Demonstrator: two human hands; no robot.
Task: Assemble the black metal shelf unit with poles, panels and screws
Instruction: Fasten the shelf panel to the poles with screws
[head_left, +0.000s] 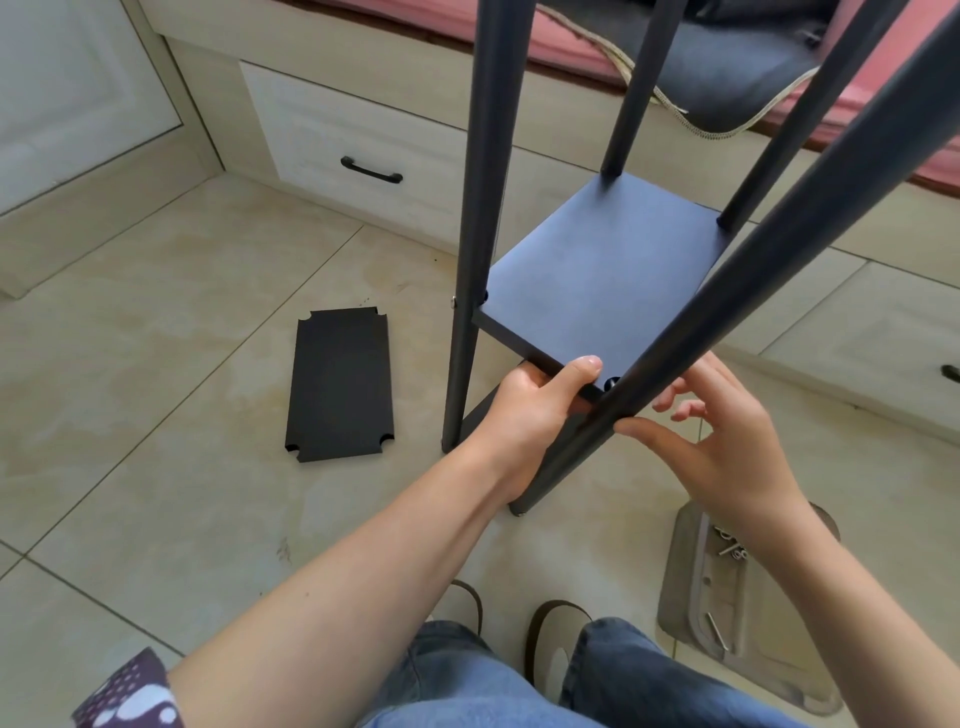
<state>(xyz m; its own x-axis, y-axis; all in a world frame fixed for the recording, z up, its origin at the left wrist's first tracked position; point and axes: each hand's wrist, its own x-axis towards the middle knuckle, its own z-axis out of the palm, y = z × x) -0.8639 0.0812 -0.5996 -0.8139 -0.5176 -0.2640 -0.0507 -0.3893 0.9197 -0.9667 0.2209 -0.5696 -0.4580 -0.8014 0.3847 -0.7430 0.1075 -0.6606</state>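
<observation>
The black shelf frame stands on the tile floor with several upright poles; the near right pole (737, 312) slants across the view. A black panel (602, 270) sits between the poles. My left hand (535, 405) grips the panel's near corner, thumb on top. My right hand (722, 441) is beside the near right pole at that corner, thumb against the pole and fingers curled; whether it holds a screw is hidden. A screw (453, 301) shows at the left pole (475, 234). A spare black panel (340, 384) lies flat on the floor to the left.
A clear plastic bag (727, 597) with loose screws lies on the floor at lower right. A cabinet with drawers (363, 145) runs behind the frame, with a pink cushion and dark cloth on top. My knees and slippers are at the bottom.
</observation>
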